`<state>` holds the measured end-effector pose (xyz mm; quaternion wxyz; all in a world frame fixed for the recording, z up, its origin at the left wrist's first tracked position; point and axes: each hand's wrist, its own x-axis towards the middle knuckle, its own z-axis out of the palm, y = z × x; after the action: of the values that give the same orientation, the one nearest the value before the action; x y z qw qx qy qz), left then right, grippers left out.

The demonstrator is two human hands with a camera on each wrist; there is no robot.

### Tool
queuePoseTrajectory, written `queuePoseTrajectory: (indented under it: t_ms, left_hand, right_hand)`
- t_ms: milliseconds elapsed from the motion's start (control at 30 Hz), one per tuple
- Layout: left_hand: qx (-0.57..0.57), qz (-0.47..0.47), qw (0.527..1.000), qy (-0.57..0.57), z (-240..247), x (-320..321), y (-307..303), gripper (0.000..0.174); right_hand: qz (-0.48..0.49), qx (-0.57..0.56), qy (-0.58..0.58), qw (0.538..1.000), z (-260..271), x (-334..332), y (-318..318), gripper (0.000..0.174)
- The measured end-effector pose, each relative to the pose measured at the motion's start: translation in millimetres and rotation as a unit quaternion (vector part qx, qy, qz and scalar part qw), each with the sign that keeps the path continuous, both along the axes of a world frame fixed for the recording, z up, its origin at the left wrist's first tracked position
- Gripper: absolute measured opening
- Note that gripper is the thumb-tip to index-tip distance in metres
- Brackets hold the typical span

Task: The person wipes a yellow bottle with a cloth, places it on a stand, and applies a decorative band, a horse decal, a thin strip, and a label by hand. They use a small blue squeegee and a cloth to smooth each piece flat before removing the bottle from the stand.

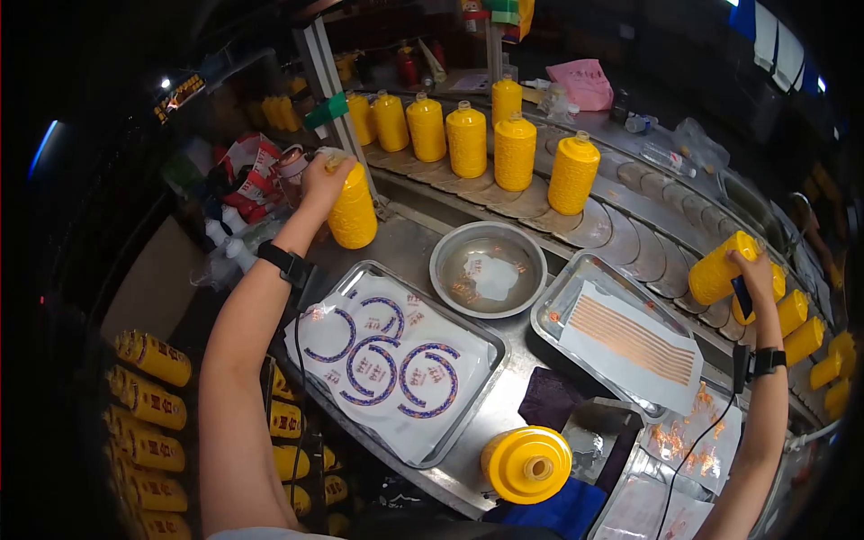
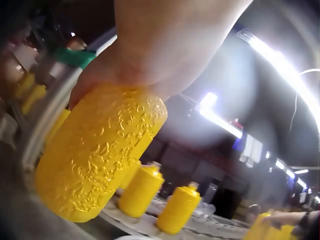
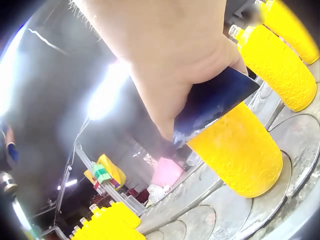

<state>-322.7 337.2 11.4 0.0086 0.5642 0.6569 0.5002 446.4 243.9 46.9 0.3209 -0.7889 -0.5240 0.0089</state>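
At the upper left of the head view, my left hand (image 1: 322, 184) grips a yellow embossed bottle (image 1: 354, 216) from above, around its top. The left wrist view shows its raised pattern (image 2: 107, 150); the palm and fingers cover the neck. Far to the right, my right hand (image 1: 756, 274) holds another yellow bottle (image 1: 717, 270) by its upper part, over the conveyor. A dark blue flat piece (image 3: 215, 102) with a straight edge sits in that same hand, against the bottle. In the right wrist view, the bottle's base is right at a conveyor plate (image 3: 285, 170).
Several yellow bottles (image 1: 515, 153) line the curved conveyor (image 1: 630, 243). Between my arms are a metal bowl (image 1: 436, 274) of water, a tray (image 1: 500, 344) with blue curved decals (image 1: 369, 369) and a sheet of orange strips (image 1: 634, 342). One yellow bottle (image 1: 508, 443) stands near me.
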Motion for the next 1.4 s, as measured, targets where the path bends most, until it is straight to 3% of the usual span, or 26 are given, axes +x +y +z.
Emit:
queuePoseTrajectory:
  t_ms: [67, 300, 367, 467, 533, 567, 600, 633, 700, 733, 800, 867, 900, 933, 1000, 1067, 1133, 1200, 1267, 1400]
  left_hand:
    - [-0.011, 0.065, 0.997, 0.044, -18.7, -25.2, -7.4, 0.055]
    - [-0.008, 0.045, 0.999, -0.023, -67.2, -66.2, 7.0, 0.061]
    - [-0.07, 0.049, 0.996, 0.001, -54.2, -57.1, 1.4, 0.068]
    - [-0.156, 0.161, 0.967, 0.124, -56.5, -69.6, 16.6, 0.078]
    - [-0.139, 0.124, 0.976, 0.116, 4.6, -20.4, -26.5, 0.087]
    - [-0.069, -0.023, 0.997, 0.033, 36.4, 10.9, -54.0, 0.089]
    - [0.003, -0.17, 0.984, -0.053, 58.1, 42.9, -78.8, 0.092]
    - [0.006, -0.234, 0.962, -0.137, 66.2, 69.7, -90.7, 0.096]
    - [0.038, -0.407, 0.907, -0.105, 110.9, 140.7, -162.9, 0.104]
    - [0.056, -0.439, 0.896, -0.045, 116.4, 161.8, -185.1, 0.106]
    - [-0.022, -0.486, 0.874, -0.014, 128.0, 195.7, -228.6, 0.109]
    - [0.13, -0.471, 0.871, 0.057, 117.0, 216.6, -248.2, 0.112]
    - [0.066, -0.459, 0.886, 0.02, 115.1, 210.8, -255.3, 0.109]
    - [0.117, -0.475, 0.872, -0.019, 111.1, 207.3, -259.2, 0.107]
    - [0.07, -0.47, 0.879, -0.036, 94.6, 184.3, -263.4, 0.103]
    - [0.025, -0.448, 0.873, -0.192, 80.3, 147.8, -251.2, 0.096]
    - [0.019, -0.371, 0.889, -0.27, 72.3, 104.8, -236.4, 0.089]
    - [0.097, -0.235, 0.941, -0.224, 50.3, 58.8, -209.3, 0.088]
    - [0.102, -0.108, 0.973, -0.179, 11.9, 9.4, -176.4, 0.092]
    - [0.064, -0.012, 0.985, -0.162, -43.9, -45.1, -139.7, 0.094]
  right_hand:
    - [0.032, 0.02, 0.026, 0.999, 16.5, -10.5, -19.1, 0.073]
    - [0.115, 0.009, 0.079, 0.99, 88.2, -102.6, -87.7, 0.07]
    - [0.14, -0.001, 0.08, 0.987, 102.6, -127.8, -96.9, 0.072]
    - [0.19, -0.013, 0.07, 0.979, 122.1, -165.0, -109.5, 0.079]
    - [0.231, 0.014, 0.056, 0.971, 132.9, -199.5, -120.6, 0.081]
    - [0.25, 0.023, 0.046, 0.967, 138.0, -215.7, -123.9, 0.086]
    - [0.277, 0.017, 0.05, 0.959, 143.4, -232.8, -127.9, 0.085]
    - [0.304, 0.01, 0.053, 0.951, 149.0, -251.0, -131.4, 0.085]
    - [0.364, -0.003, 0.084, 0.927, 153.0, -289.1, -143.1, 0.082]
    - [0.397, -0.006, 0.109, 0.911, 154.6, -308.7, -149.8, 0.08]
    - [0.458, -0.005, 0.152, 0.876, 154.1, -340.8, -163.3, 0.076]
    - [0.505, 0.009, 0.163, 0.847, 148.9, -363.7, -176.3, 0.075]
    - [0.506, -0.016, 0.183, 0.843, 147.9, -368.2, -180.3, 0.077]
    - [0.504, -0.042, 0.204, 0.838, 145.6, -369.9, -184.3, 0.08]
    - [0.473, -0.087, 0.121, 0.869, 152.6, -356.7, -198.8, 0.1]
    - [0.448, -0.025, 0.086, 0.89, 145.6, -333.0, -210.1, 0.115]
    - [0.386, 0.01, 0.024, 0.922, 134.6, -294.6, -228.4, 0.098]
    - [0.346, 0.036, 0.06, 0.936, 112.6, -252.0, -241.2, 0.086]
    - [0.309, 0.019, 0.076, 0.948, 89.7, -210.8, -254.3, 0.079]
    - [0.247, -0.024, 0.197, 0.948, 51.3, -177.4, -284.6, 0.069]
